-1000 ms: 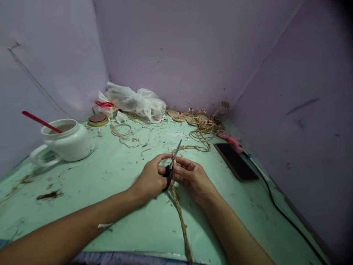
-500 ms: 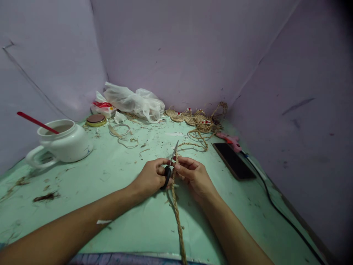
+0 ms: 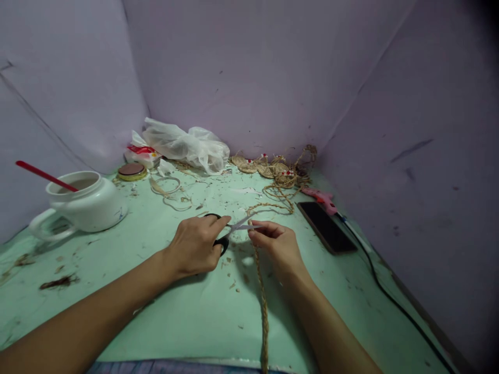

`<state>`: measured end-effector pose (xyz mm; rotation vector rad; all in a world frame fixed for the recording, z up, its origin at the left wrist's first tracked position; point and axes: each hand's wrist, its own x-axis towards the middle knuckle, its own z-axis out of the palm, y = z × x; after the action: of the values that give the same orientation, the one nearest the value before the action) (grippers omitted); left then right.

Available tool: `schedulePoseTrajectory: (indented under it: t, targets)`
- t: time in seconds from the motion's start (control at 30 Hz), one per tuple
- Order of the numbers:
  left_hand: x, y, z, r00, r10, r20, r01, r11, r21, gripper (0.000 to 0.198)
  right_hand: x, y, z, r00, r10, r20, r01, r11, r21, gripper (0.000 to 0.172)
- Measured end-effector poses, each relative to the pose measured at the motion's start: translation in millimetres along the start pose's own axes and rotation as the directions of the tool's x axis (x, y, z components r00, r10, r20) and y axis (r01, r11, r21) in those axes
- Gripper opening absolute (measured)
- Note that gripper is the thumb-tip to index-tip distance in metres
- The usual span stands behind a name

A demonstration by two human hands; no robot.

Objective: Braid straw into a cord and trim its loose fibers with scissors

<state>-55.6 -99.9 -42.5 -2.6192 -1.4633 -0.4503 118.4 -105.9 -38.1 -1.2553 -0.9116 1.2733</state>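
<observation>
My left hand (image 3: 197,244) is closed on the black handles of a pair of scissors (image 3: 235,227), whose blades are spread and point right. Those blades reach up to the fingertips of my right hand (image 3: 277,246), which pinch a braided straw-coloured rope (image 3: 263,306). From the pinch, one stretch of rope runs down past the table's front edge, and another loops away toward the back right. Whether a blade touches the rope is hard to make out.
On the green tabletop (image 3: 163,322) stands a white pot (image 3: 91,205) with a red stick (image 3: 47,175). A plastic bag (image 3: 187,148), a round tin (image 3: 131,172) and woven discs (image 3: 267,169) lie at the back. To the right are a phone (image 3: 326,228) and a pink glue gun (image 3: 320,198) with its cord.
My left hand has moved left and turned, and the scissors, upright before, now point right with their blades spread. My right hand still pinches the rope.
</observation>
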Motion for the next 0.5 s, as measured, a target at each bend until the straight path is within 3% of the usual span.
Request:
schedulePoseTrajectory:
  t: [0.17,0.5]
  targets:
    - [-1.2,-1.2,1.6,1.0,0.026,0.009,-0.027,0.999,0.038,0.053,-1.7,0.4,2.6,1.0,-0.016,0.004,0.016,0.998,-0.062,0.019]
    - [-0.7,-1.2,-3.5,0.99,0.003,0.142,0.005,0.998,-0.058,0.053,-4.4,3.3,2.4,0.996,-0.006,0.09,0.005,1.0,0.019,0.013]
